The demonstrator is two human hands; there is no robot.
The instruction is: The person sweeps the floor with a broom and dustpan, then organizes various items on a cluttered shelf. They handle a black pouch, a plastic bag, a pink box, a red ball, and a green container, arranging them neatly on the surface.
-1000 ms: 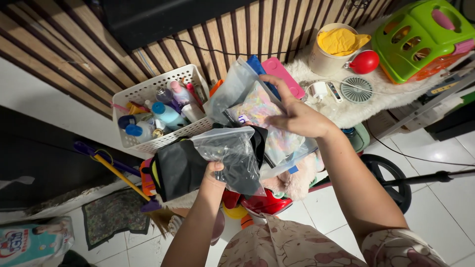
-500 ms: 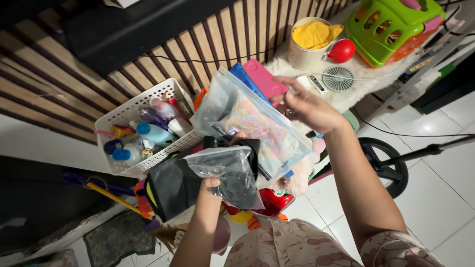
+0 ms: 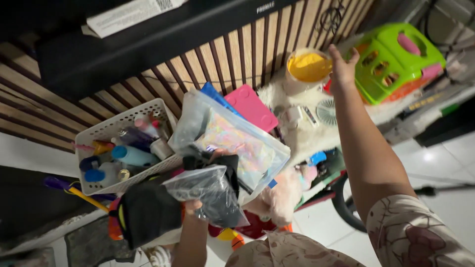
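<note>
1. My left hand (image 3: 194, 206) grips a clear bag of dark things (image 3: 213, 195), with a bigger clear bag of pastel bits (image 3: 232, 141) stacked on it — both over the cluttered bench.
2. My right hand (image 3: 341, 66) reaches out with fingers spread, holding nothing, beside the cream tub of yellow stuff (image 3: 308, 66).
3. Nearby: a white basket (image 3: 106, 131) of bottles, a pink flat case (image 3: 252, 108), and a green toy basket (image 3: 391, 57).

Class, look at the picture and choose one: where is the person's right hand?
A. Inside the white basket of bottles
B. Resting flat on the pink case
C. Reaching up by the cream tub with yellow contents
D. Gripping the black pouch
C. The right hand stretches up to the cream tub with yellow contents, beside the green plastic basket, while the left hand holds the clear bags.
</note>
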